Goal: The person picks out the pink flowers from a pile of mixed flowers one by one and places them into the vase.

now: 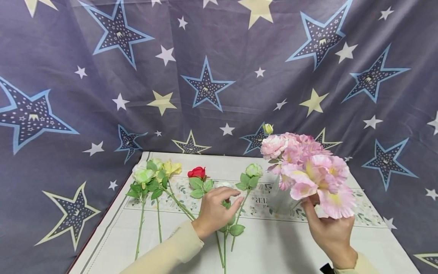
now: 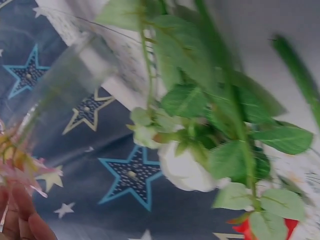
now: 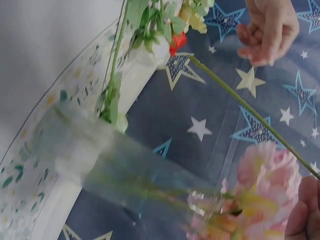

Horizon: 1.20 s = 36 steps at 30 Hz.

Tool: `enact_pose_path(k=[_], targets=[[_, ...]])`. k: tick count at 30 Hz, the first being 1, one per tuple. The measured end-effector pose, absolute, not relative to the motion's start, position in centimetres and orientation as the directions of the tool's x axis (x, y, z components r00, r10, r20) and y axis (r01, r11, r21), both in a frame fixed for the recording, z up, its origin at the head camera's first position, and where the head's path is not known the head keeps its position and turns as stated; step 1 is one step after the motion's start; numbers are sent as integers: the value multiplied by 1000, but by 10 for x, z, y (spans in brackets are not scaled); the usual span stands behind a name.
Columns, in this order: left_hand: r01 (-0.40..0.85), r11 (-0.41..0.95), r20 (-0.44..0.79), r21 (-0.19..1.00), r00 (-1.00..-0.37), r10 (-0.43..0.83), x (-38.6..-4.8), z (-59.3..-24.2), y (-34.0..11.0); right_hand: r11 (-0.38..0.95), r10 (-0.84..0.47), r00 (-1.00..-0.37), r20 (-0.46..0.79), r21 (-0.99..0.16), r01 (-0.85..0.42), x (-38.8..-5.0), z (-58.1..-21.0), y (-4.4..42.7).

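My right hand [image 1: 330, 232] pinches the green stem [image 3: 250, 110] of a flower beside the large pink-and-yellow bloom [image 1: 321, 179]; the blooms partly cover its fingertips. Just left of it stands a clear vase [image 1: 282, 196] with pink flowers, its stems visible through the wall [image 3: 135, 170]. My left hand [image 1: 217, 207] hovers over the cut flowers with fingers bent loosely and a gap between thumb and forefinger, nothing seen held. Near it lie a red rose [image 1: 197, 172], a pale green rose [image 1: 254, 170] and a white rose [image 2: 185, 167], mostly hidden in the head view.
Green-and-white roses [image 1: 143, 175] and a yellow flower [image 1: 172, 167] lie at the left of the white tablecloth [image 1: 260, 243]. A small yellow bud [image 1: 268, 128] sticks up above the pink blooms. Behind the table hangs a star-patterned curtain [image 1: 236, 49].
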<state>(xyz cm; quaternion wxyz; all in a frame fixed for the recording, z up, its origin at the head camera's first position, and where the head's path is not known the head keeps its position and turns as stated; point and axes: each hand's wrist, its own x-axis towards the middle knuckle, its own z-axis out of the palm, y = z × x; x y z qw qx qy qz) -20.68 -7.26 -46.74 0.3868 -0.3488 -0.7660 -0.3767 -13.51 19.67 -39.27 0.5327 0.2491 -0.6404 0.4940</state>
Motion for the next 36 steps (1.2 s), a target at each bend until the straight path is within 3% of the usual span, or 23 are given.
enact_pose_path(k=[10,20,28,34,36], targets=[[701,600,769,385,-603,210,-216,-484,-99,383,276,-305,912,-395,-835,-135,-381,216],[568,703,673,428,-719,172,-217,-491,-116,469,339,-226,913,-372,-801,-144,-379,236],[549,723,671,419,-723,161,-217,-495,-120,217,464,-245,851,-378,-900,-151,-367,237],[551,718,665,425,-728,165,-217,-495,-118,113,516,-211,830,-311,-944,-155,-357,236],[548,716,657,433,-735,165,-216,-494,-117,149,538,-183,823,-306,-940,-155,-352,234]])
